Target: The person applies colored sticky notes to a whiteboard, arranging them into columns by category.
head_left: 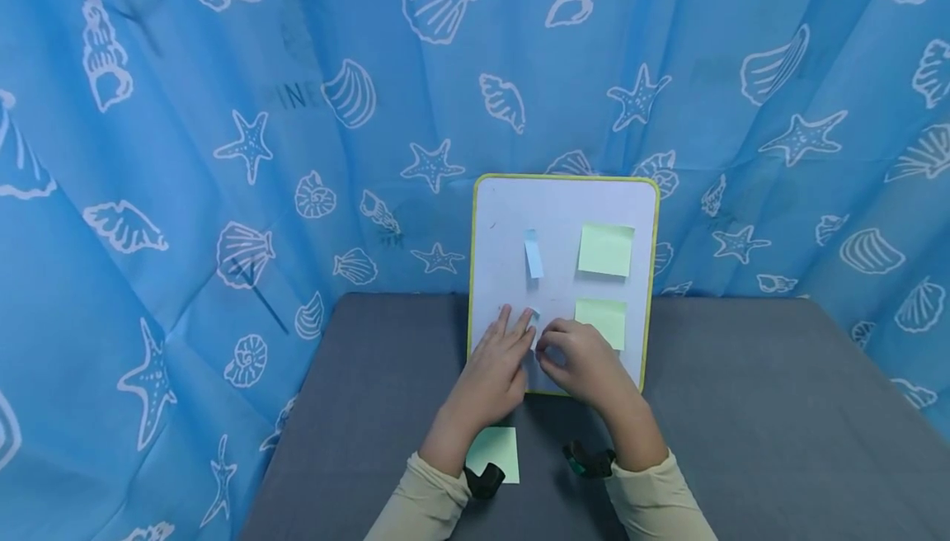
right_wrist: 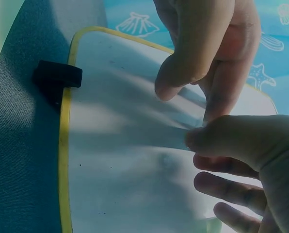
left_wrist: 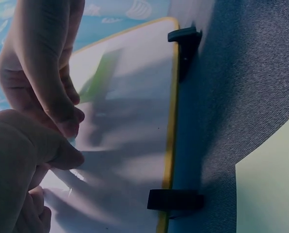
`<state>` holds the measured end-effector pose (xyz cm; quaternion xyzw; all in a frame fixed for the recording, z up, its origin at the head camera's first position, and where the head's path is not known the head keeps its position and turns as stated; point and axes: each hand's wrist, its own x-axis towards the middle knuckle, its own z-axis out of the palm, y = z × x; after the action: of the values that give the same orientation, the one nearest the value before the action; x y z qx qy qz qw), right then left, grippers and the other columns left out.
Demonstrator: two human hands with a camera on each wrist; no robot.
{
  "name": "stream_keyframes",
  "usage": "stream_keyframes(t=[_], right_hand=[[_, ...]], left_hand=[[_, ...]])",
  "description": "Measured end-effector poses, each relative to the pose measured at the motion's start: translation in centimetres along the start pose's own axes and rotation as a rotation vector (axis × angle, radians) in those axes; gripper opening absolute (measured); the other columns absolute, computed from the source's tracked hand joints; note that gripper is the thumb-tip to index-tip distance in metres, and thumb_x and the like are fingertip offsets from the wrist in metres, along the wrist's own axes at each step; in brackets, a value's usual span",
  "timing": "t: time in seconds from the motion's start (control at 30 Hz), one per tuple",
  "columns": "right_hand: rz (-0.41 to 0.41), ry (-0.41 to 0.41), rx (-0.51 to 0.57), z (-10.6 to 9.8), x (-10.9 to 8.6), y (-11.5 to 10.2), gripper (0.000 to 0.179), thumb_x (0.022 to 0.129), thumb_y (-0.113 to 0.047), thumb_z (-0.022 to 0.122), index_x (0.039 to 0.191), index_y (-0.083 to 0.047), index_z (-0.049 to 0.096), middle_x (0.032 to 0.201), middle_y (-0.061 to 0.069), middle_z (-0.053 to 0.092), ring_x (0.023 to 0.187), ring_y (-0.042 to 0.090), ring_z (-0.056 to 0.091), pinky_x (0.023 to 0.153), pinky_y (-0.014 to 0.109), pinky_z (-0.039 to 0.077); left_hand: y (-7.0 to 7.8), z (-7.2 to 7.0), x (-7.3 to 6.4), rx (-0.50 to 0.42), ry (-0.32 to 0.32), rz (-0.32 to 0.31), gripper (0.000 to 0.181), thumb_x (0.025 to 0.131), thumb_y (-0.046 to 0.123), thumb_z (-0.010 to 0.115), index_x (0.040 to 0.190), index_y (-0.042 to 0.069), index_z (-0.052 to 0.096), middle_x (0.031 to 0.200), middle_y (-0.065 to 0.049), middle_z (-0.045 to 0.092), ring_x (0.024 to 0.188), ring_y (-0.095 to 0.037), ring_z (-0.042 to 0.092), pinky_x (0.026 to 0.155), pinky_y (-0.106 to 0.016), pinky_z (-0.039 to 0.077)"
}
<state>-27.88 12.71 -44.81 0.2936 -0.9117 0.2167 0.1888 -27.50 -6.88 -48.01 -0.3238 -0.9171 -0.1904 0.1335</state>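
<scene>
A whiteboard [head_left: 557,203] with a yellow rim stands upright at the back of the table. My left hand [head_left: 499,364] lies against its lower part, fingers stretched out beside a small light blue sticky strip [head_left: 535,312], mostly hidden by both hands. From the other side my right hand [head_left: 586,364] has its thumb and index finger brought together at this strip's lower part, pinching it; its other fingers [right_wrist: 227,187] are bent. Higher up, another light blue sticky strip [head_left: 533,255] hangs on the board. Two pale green sticky notes, an upper one [head_left: 605,250] and a lower one [head_left: 603,322], are stuck at the right.
A loose green sticky note [head_left: 499,449] lies on the grey tablecloth [head_left: 386,409] under my left wrist. Black feet [left_wrist: 176,199] support the board's bottom edge. Behind it hangs a blue curtain [head_left: 416,112] with white shells. Black wrist devices [head_left: 486,482] are at both wrists.
</scene>
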Motion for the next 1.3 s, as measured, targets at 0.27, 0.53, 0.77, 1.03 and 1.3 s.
stream_keyframes(t=[0.27,0.53,0.77,1.03,1.3], right_hand=[[-0.030,0.072,-0.011,-0.06,0.14,0.22,0.015,0.083,-0.004,0.087,0.096,-0.003,0.080,0.100,0.009,0.074,0.089,0.025,0.070,0.078,0.043,0.061],[-0.034,0.186,-0.075,0.35,0.04,0.62,0.030,0.084,-0.006,0.086,0.114,-0.004,0.080,0.122,0.020,0.070,0.112,0.041,0.066,0.093,0.059,0.057],[0.010,0.171,-0.088,0.40,-0.30,0.43,0.039,0.086,-0.011,0.085,0.124,-0.007,0.079,0.133,0.022,0.065,0.125,0.046,0.060,0.099,0.066,0.053],[0.039,0.157,-0.089,0.67,-0.37,0.35,0.040,0.088,-0.014,0.084,0.126,-0.008,0.078,0.136,0.022,0.063,0.128,0.047,0.058,0.101,0.067,0.051],[0.057,0.148,-0.083,0.82,-0.44,0.45,0.042,0.089,-0.015,0.085,0.129,-0.010,0.077,0.139,0.022,0.061,0.130,0.046,0.056,0.102,0.066,0.050]], left_hand=[[0.15,0.09,-0.09,0.044,0.012,-0.017,0.052,0.108,0.011,0.051,0.159,0.005,0.047,0.177,-0.007,0.021,0.166,-0.033,0.009,0.132,-0.051,0.028],[0.08,0.36,-0.18,0.068,0.032,-0.018,0.048,0.108,0.013,0.051,0.156,0.004,0.053,0.177,-0.006,0.023,0.166,-0.033,0.012,0.130,-0.053,0.032],[0.27,0.34,0.00,0.059,0.010,-0.021,0.047,0.110,0.013,0.048,0.156,0.006,0.053,0.177,-0.005,0.021,0.166,-0.033,0.011,0.129,-0.054,0.032],[0.22,0.42,-0.01,0.072,-0.015,-0.033,0.048,0.109,0.008,0.046,0.157,0.007,0.053,0.178,-0.004,0.020,0.166,-0.031,0.010,0.129,-0.053,0.031],[0.23,0.44,0.04,0.064,-0.029,-0.041,0.047,0.111,0.010,0.045,0.158,0.009,0.051,0.178,-0.003,0.018,0.166,-0.030,0.007,0.130,-0.054,0.031]])
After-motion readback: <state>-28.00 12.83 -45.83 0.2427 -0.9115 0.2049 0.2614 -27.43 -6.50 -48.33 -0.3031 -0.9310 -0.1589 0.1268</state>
